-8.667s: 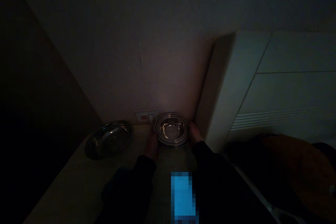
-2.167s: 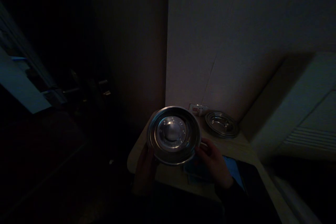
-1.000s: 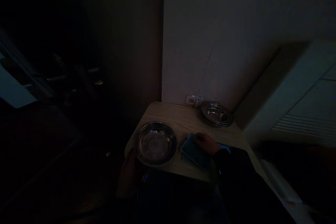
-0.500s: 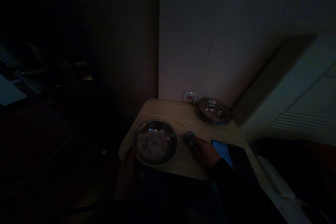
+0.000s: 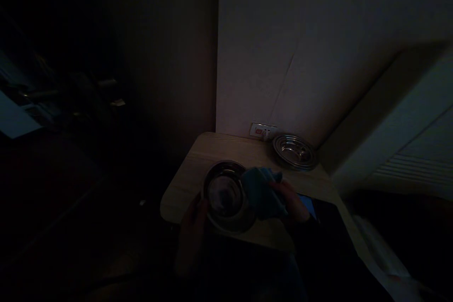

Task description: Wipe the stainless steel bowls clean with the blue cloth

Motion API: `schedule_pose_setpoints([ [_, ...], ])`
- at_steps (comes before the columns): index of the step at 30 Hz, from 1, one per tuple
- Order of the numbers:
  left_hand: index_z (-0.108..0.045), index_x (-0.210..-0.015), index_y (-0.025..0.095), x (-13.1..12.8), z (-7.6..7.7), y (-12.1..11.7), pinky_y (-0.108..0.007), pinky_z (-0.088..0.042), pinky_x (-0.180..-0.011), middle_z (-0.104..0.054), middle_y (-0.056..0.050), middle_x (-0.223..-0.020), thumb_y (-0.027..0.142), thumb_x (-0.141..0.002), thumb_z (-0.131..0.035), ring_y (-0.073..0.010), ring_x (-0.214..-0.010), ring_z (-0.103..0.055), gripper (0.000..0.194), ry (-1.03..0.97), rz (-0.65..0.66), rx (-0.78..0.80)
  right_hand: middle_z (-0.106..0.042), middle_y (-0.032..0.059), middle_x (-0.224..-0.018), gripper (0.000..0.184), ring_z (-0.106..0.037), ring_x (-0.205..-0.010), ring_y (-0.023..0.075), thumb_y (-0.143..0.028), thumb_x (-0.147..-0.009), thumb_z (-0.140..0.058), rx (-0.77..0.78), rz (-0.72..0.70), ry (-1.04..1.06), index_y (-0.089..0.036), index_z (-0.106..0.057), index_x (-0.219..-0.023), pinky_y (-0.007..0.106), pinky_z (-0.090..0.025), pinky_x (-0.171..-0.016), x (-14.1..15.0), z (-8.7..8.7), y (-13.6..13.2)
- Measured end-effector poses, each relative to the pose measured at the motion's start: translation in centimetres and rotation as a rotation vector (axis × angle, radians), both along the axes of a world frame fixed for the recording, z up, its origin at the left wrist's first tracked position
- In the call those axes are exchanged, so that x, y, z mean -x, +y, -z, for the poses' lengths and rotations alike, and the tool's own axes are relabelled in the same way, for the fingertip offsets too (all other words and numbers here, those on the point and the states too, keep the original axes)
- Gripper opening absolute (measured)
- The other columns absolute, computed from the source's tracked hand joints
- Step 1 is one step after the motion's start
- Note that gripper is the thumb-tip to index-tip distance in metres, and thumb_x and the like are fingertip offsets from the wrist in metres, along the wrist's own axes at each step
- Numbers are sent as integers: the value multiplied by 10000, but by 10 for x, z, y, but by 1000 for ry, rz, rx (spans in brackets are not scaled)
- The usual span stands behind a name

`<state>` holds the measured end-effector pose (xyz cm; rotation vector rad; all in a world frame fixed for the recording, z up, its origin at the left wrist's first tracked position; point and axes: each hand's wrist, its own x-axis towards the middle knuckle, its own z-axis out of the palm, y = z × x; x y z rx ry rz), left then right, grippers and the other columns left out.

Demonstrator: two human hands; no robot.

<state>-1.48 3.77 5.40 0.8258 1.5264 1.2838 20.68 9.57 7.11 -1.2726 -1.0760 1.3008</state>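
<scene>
A shiny metal bowl (image 5: pixel 224 196) is tilted over the near part of the small wooden table. My left hand (image 5: pixel 194 219) grips its left rim, thumb on the edge. In my right hand (image 5: pixel 290 202) is a folded blue-green cloth (image 5: pixel 264 193), which covers the right side of the bowl's rim. The fingers of my right hand are closed on the cloth's right edge. Dim light and blur hide the finer detail of both hands.
Stacked metal dishes (image 5: pixel 294 152) stand at the table's back right corner, below a wall socket (image 5: pixel 263 130). A lit phone (image 5: pixel 307 205) lies partly behind my right forearm. The pale wooden tabletop (image 5: pixel 187 177) meets the wall behind.
The bowl has shifted right and tipped up, with my left hand on its rim. My right hand has brought the cloth, earlier bunched on the table, up against the bowl.
</scene>
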Motion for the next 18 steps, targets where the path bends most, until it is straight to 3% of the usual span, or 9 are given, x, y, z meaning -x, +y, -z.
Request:
schedule_pose_setpoints([
  [4,-548,-1166,219,-6,0,2,-398,-310,-1027,-535,-79,-1279,464,-782,-499,-254,-1208,-448,458,-8,-9,93,-677,34,-766,289,-629,-721,216,-370,-629,-675,-38,-7,-48,-185,-604,-840,313,-495,-629,13,-11,11],
  [6,-574,-1131,221,-6,2,3,-393,-295,-1038,-529,-79,-1288,434,-771,-524,-257,-1225,-432,422,12,-44,125,-678,38,-856,291,-619,-818,227,-332,-663,-644,-147,-49,-177,-197,-606,-917,341,-490,-722,16,-13,14],
  [10,-592,-1102,240,-6,10,5,-390,-291,-1039,-548,-68,-1267,427,-760,-540,-259,-1219,-439,393,30,-50,119,-597,86,-1159,417,-555,-1043,239,-190,-757,-468,-532,-236,-741,-198,-528,-1170,396,-422,-900,25,-9,15],
  [12,-576,-1124,239,-7,13,6,-397,-291,-1034,-552,-71,-1260,451,-765,-523,-265,-1208,-447,420,41,-40,131,-548,101,-1238,480,-505,-1123,252,-128,-728,-452,-619,-337,-983,-183,-514,-1201,413,-392,-939,31,-3,16],
  [15,-567,-1133,226,-8,16,8,-389,-317,-1006,-563,-88,-1242,475,-767,-508,-272,-1177,-472,446,100,-29,158,-552,125,-1234,475,-486,-1139,274,-88,-714,-467,-635,-488,-1235,-151,-535,-1179,441,-369,-945,39,4,18],
  [18,-576,-1107,234,-7,16,9,-378,-362,-946,-603,-81,-1174,471,-783,-479,-268,-1098,-526,413,196,34,136,-561,138,-1223,431,-500,-1115,285,-90,-747,-476,-587,-591,-1352,-134,-544,-1170,444,-373,-924,44,6,20],
])
